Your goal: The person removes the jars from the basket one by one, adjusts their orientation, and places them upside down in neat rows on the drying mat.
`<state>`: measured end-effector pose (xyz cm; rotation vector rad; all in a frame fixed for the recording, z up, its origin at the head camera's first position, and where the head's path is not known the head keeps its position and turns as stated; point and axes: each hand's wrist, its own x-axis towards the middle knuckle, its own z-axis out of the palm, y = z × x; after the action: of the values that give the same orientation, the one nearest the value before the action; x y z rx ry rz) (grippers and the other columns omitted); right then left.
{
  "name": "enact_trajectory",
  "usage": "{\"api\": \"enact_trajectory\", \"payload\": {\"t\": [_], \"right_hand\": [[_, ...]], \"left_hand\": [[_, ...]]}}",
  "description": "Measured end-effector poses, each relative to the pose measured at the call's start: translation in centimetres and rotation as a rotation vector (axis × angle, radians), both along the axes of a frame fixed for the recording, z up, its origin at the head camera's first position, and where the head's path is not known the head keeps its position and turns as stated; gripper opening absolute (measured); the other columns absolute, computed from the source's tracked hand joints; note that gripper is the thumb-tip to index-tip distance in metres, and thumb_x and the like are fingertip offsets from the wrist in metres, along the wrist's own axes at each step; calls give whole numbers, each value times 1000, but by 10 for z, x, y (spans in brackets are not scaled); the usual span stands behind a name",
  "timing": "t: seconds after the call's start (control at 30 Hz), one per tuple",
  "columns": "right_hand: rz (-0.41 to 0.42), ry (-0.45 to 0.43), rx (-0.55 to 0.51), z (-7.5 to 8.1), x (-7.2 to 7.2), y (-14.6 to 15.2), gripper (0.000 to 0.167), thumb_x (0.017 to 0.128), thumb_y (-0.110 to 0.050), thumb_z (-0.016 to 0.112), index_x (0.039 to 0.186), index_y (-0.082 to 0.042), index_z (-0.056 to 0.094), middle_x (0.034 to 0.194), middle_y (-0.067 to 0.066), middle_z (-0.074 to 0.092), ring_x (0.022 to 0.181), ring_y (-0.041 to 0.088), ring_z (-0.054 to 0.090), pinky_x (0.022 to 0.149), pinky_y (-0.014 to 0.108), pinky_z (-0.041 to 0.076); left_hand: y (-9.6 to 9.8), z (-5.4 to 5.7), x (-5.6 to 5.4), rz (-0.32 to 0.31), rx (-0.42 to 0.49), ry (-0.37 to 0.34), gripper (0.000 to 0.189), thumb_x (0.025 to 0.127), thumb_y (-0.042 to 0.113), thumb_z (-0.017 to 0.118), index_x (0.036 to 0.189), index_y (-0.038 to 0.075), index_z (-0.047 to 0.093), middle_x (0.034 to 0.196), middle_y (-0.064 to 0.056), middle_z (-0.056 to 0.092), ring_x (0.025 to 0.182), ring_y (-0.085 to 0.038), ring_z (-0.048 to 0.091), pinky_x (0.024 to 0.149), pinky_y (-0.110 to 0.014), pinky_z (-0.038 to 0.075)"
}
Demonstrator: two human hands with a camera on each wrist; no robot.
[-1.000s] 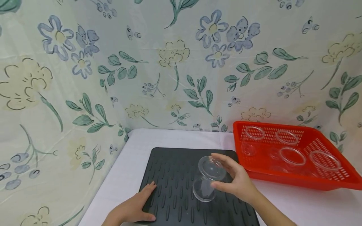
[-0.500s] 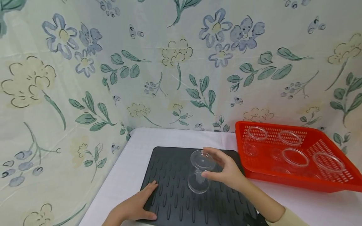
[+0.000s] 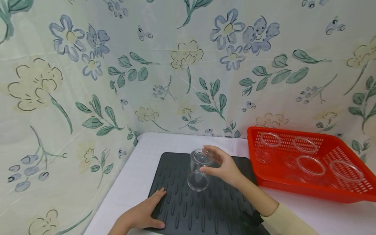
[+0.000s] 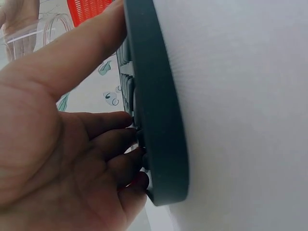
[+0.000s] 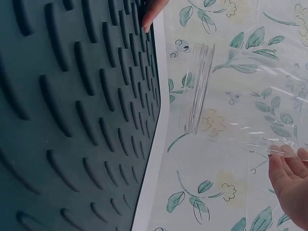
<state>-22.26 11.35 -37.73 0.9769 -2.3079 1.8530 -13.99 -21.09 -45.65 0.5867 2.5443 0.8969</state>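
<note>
My right hand [image 3: 224, 166] grips a clear cup [image 3: 197, 181] near its base, thumb on one side and fingers on the other. The cup is upside down, its ridged rim [image 5: 199, 89] facing the black ridged mat [image 3: 179, 202]. A gap separates rim and mat in the right wrist view. At the mat's left edge my left hand [image 3: 144, 212] rests with fingers spread on the surface. The left wrist view shows that hand's thumb and fingers [image 4: 113, 144] against the mat's thick edge [image 4: 159, 106].
A red slotted basket [image 3: 296, 189] stands on the right side of the white-covered table [image 3: 117, 202], holding several clear cups [image 3: 311, 164] with rims up. Flower-patterned cloth [image 3: 176, 75] hangs behind and to the left. Something small and black [image 3: 251, 218] is by my right forearm.
My right hand has carried the cup leftward and farther back over the mat. The left hand stays on the mat edge. The head view has shifted slightly.
</note>
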Motion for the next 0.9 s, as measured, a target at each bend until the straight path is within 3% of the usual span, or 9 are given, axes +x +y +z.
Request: {"api": "enact_trajectory", "payload": {"t": [0.23,0.5,0.9], "right_hand": [[0,-21,-4,-1,-8,-10,70,81,-17,81,140,-4,49,142,17,50,133,30,46,109,47,32],[-25,-22,74,0,-20,-30,74,80,-20,83,143,-7,47,142,12,51,133,27,45,109,47,34],[-117,-10,60,-23,-49,-44,75,80,-14,82,144,-5,45,144,14,49,133,27,45,109,45,35]], "left_hand": [[2,1,0,6,-3,1,104,76,49,79,153,4,26,160,-14,19,145,-38,19,109,-60,26],[-1,1,1,16,-5,4,104,76,48,80,153,4,26,160,-15,19,144,-38,20,108,-61,26],[1,1,1,23,-6,10,104,76,49,79,153,4,27,160,-15,19,144,-38,20,109,-60,26]]}}
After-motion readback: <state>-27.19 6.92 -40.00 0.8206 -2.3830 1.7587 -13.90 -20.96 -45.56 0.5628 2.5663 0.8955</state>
